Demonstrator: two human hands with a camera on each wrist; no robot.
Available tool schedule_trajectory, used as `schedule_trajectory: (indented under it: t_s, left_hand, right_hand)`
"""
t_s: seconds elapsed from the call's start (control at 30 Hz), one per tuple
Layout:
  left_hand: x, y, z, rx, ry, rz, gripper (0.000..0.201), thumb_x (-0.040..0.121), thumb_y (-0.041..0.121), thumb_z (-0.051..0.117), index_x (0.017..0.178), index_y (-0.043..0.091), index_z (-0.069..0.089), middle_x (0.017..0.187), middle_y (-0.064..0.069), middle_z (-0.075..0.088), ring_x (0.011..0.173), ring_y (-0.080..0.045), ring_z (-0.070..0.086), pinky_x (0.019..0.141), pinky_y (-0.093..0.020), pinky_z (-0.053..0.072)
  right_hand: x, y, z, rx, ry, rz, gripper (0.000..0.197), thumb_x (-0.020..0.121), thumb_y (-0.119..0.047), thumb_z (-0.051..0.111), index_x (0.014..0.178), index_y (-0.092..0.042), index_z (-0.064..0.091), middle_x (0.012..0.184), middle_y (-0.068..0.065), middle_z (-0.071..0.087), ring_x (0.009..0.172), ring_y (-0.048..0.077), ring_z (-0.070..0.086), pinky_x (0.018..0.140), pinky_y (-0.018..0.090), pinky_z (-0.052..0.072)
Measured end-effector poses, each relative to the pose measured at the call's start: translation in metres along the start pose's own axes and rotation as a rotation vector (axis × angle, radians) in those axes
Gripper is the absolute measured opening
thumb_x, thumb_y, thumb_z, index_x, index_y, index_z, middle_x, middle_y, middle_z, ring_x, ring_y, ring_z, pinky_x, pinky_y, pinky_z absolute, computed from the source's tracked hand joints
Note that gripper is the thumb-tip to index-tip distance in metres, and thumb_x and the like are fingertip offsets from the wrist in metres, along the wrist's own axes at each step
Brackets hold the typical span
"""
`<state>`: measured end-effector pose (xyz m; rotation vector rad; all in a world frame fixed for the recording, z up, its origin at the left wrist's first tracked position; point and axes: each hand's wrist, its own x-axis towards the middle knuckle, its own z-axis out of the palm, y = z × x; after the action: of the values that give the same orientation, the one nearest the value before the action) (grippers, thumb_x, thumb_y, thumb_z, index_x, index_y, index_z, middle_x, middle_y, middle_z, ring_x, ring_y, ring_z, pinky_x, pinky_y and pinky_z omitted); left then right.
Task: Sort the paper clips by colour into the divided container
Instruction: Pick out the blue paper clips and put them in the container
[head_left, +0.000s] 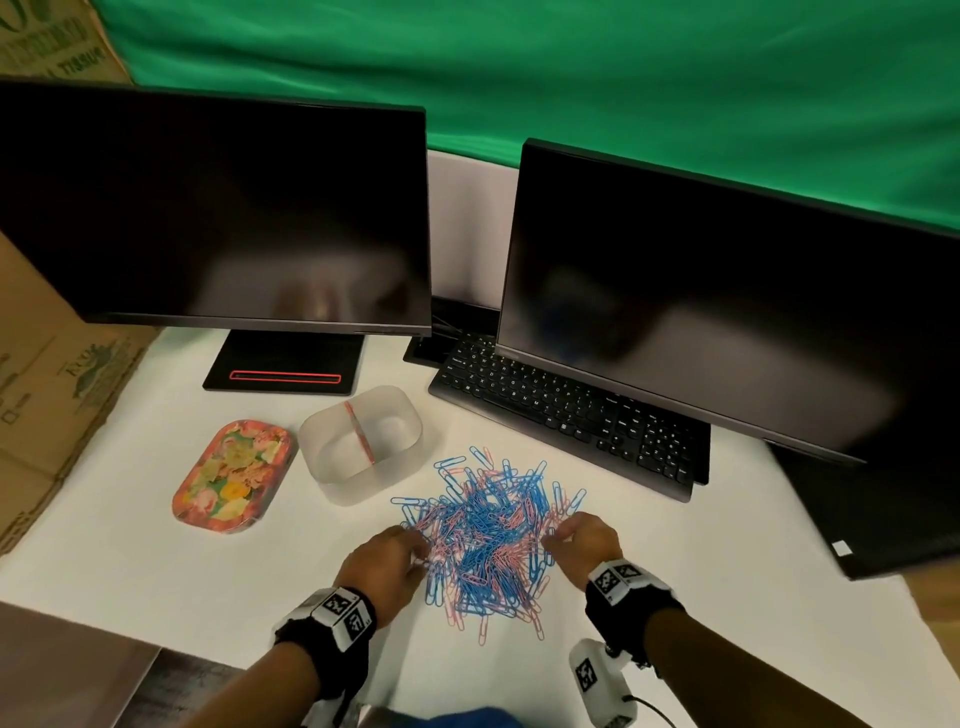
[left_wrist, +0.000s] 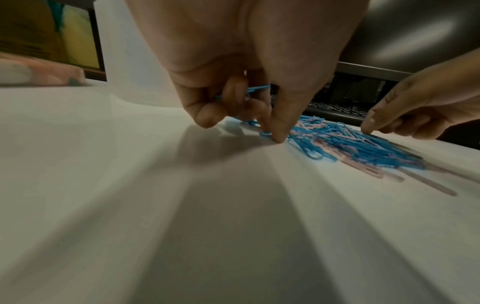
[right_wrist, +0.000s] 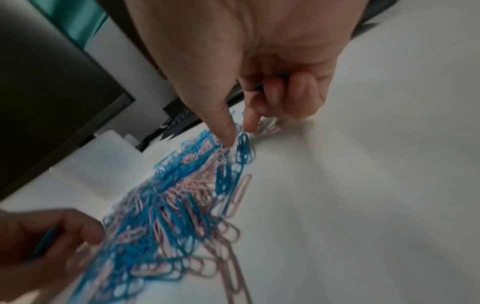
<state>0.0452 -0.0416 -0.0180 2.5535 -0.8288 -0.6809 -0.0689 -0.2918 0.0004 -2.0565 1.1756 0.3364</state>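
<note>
A heap of blue and pink paper clips (head_left: 488, 540) lies on the white table in front of me. The translucent divided container (head_left: 363, 441), with a pink divider across its middle, stands just behind and left of the heap. My left hand (head_left: 418, 553) is at the heap's left edge. In the left wrist view its thumb and forefinger (left_wrist: 272, 133) pinch at a clip while the curled fingers hold blue clips (left_wrist: 257, 88). At the heap's right edge my right hand (head_left: 553, 540) brings thumb and forefinger (right_wrist: 239, 131) onto the clips, with a bit of blue (right_wrist: 282, 74) under its curled fingers.
A floral tray (head_left: 234, 475) lies left of the container. A black keyboard (head_left: 566, 410) and two dark monitors (head_left: 727, 312) stand behind the heap. Cardboard (head_left: 47, 395) lines the left side.
</note>
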Motion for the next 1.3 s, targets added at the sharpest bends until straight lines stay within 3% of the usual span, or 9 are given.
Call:
schedule_trajectory:
  t_s: [0.1,0.3,0.4,0.57,0.67,0.77,0.87,0.97,1.3]
  left_hand:
    - [0.0,0.0,-0.002,0.018,-0.006,0.0,0.005,0.085,0.031,0.058,0.083,0.032,0.053,0.091,0.012,0.049,0.089,-0.017,0.058,0.072,-0.025,0.041]
    - [-0.004,-0.004,-0.007,0.02,-0.026,-0.053,0.028,0.083,0.028,0.057,0.063,0.033,0.039,0.079,0.012,0.047,0.076,-0.013,0.047,0.066,-0.023,0.033]
    - [-0.009,-0.007,-0.015,-0.021,-0.032,-0.073,0.025,0.081,0.026,0.059,0.063,0.033,0.044,0.068,0.015,0.051,0.072,-0.011,0.051,0.059,-0.019,0.032]
    - [-0.016,-0.008,-0.03,-0.211,0.016,-0.065,0.021,0.079,0.018,0.067,0.077,0.037,0.057,0.069,0.009,0.062,0.064,-0.002,0.054,0.059,-0.006,0.035]
    - [-0.018,-0.007,-0.038,-0.403,0.035,-0.09,0.017,0.082,0.02,0.066,0.089,0.036,0.066,0.07,0.008,0.063,0.059,0.001,0.052,0.063,-0.011,0.039]
    - [-0.018,0.001,-0.05,-0.769,0.035,-0.209,0.014,0.085,0.007,0.063,0.091,0.015,0.073,0.071,0.0,0.06,0.05,-0.007,0.045,0.054,-0.021,0.042]
    - [-0.02,0.015,-0.069,-1.233,0.043,-0.315,0.009,0.083,-0.003,0.059,0.088,-0.001,0.066,0.071,-0.01,0.053,0.051,-0.016,0.045,0.049,-0.025,0.043]
    - [-0.016,0.021,-0.088,-1.488,0.1,-0.334,0.015,0.089,-0.006,0.047,0.087,0.0,0.061,0.071,-0.012,0.055,0.057,-0.02,0.05,0.053,-0.027,0.045]
    - [0.013,0.001,-0.134,-1.434,0.332,-0.5,0.013,0.093,-0.004,0.044,0.09,-0.001,0.056,0.073,-0.018,0.058,0.061,-0.027,0.059,0.052,-0.027,0.056]
  right_hand:
    - [-0.001,0.001,0.006,-0.055,0.01,-0.007,0.022,0.086,-0.025,0.065,0.1,-0.008,0.063,0.106,0.007,0.063,0.094,0.022,0.06,0.075,0.024,0.046]
    - [0.003,-0.003,0.004,-0.155,-0.024,-0.03,0.019,0.086,-0.02,0.059,0.096,-0.005,0.068,0.1,0.009,0.069,0.088,0.021,0.064,0.069,0.022,0.049]
    - [0.003,-0.001,-0.002,-0.115,-0.023,-0.04,0.015,0.083,-0.019,0.063,0.088,-0.007,0.071,0.093,0.006,0.071,0.088,0.021,0.066,0.071,0.023,0.053]
    - [-0.002,0.005,-0.016,0.131,-0.089,-0.115,0.005,0.078,-0.018,0.075,0.073,-0.016,0.074,0.072,-0.003,0.068,0.065,0.008,0.059,0.053,0.014,0.039]
    - [-0.009,0.0,-0.023,0.402,-0.221,-0.093,0.004,0.08,-0.004,0.071,0.08,-0.008,0.073,0.064,0.0,0.064,0.049,0.009,0.045,0.043,0.017,0.033]
    - [-0.017,-0.013,-0.026,0.679,-0.38,-0.039,0.01,0.085,0.006,0.061,0.088,0.0,0.069,0.061,0.003,0.056,0.049,0.012,0.034,0.044,0.021,0.024]
    - [-0.018,-0.034,-0.023,0.818,-0.504,0.004,0.007,0.089,0.001,0.057,0.09,0.0,0.064,0.067,0.005,0.047,0.051,0.014,0.038,0.047,0.024,0.026]
    - [-0.02,-0.071,-0.017,0.824,-0.657,0.011,0.012,0.089,-0.009,0.058,0.099,-0.004,0.062,0.072,0.007,0.047,0.054,0.016,0.041,0.046,0.027,0.032]
    - [-0.034,-0.23,0.026,0.454,-0.656,-0.183,0.018,0.093,0.006,0.046,0.08,-0.006,0.05,0.067,0.015,0.053,0.043,0.019,0.055,0.039,0.022,0.048]
